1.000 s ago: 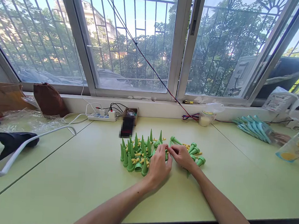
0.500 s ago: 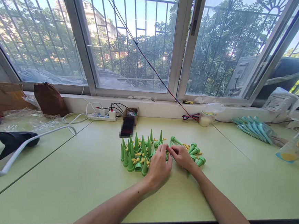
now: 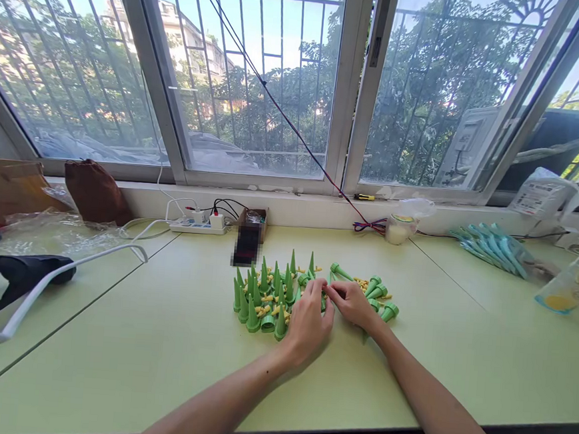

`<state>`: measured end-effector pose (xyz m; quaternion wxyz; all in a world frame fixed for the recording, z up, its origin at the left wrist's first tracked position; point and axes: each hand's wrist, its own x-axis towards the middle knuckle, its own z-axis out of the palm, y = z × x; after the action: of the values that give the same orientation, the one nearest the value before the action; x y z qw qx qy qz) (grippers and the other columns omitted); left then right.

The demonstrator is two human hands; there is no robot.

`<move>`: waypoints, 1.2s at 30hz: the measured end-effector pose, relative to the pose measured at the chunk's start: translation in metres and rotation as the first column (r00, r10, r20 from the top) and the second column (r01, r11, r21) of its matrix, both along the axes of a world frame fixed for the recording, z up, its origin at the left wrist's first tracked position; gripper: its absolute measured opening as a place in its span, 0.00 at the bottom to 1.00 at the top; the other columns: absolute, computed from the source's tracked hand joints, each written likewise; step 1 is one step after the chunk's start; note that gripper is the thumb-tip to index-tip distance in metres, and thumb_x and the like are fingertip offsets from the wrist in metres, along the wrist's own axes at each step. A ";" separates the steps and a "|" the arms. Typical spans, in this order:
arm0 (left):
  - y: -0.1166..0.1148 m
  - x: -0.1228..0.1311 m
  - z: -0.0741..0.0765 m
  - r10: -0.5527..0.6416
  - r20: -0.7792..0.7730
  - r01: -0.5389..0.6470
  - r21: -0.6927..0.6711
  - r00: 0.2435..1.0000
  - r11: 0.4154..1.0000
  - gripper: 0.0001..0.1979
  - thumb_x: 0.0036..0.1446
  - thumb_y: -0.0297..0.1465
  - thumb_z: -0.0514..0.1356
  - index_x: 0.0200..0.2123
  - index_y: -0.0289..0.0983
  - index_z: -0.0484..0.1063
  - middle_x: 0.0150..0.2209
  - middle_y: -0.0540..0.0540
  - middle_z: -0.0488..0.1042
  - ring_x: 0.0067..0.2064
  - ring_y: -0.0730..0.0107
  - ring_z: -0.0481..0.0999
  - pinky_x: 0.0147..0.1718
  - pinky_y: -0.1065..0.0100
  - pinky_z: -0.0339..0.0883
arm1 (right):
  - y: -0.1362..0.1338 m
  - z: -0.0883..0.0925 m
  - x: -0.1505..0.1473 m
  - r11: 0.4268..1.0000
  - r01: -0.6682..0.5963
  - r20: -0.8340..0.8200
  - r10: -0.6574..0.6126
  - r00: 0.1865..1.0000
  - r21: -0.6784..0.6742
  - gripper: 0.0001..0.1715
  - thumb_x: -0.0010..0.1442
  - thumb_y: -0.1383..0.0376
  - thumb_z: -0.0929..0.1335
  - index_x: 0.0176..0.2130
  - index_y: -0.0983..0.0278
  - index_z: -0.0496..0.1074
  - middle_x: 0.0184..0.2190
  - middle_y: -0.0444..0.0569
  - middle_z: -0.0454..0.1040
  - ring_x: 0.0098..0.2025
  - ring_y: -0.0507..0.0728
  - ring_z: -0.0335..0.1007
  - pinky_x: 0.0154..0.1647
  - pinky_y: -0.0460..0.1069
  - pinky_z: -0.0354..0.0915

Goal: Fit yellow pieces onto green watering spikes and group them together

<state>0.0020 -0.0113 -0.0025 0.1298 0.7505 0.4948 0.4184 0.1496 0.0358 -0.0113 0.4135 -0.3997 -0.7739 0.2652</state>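
Note:
My left hand [image 3: 308, 322] and my right hand [image 3: 353, 303] meet over the middle of a pile of parts, fingertips pinched close together. A bit of green plastic shows by the left fingers, but whether it is held or lies behind them I cannot tell. What the right fingers pinch is hidden. Beside my left hand, several green cone-shaped spikes [image 3: 253, 318] stand points up, with small yellow valves [image 3: 263, 310] among them. An open green cap [image 3: 268, 323] faces me. Right of the hands lie more green spikes with ribbed caps [image 3: 389, 312] and yellow valves [image 3: 362, 285].
Behind the parts stand a small cardboard box [image 3: 256, 218] and a white power strip [image 3: 198, 224]. A jar [image 3: 399, 230] and blue-green packets [image 3: 492, 250] sit at the back right. At left, a white bent tube [image 3: 27, 303] crosses a black object [image 3: 19, 269] near clear plastic wrap [image 3: 68, 230].

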 end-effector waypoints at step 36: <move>0.001 0.000 0.000 -0.015 -0.025 0.014 -0.029 1.000 0.999 0.13 0.63 0.24 0.53 0.50 0.37 0.66 0.49 0.39 0.74 0.48 0.56 0.77 0.47 0.55 0.72 | 0.003 -0.004 0.001 1.000 -0.012 0.040 0.011 0.999 0.021 0.27 0.68 0.52 0.62 0.22 0.63 0.60 0.18 0.41 0.58 0.23 0.50 0.50 0.26 0.48 0.47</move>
<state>0.0020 -0.0100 -0.0028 0.1371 0.7575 0.4969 0.4007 0.1503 0.0387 -0.0150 0.4005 -0.3960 -0.7871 0.2515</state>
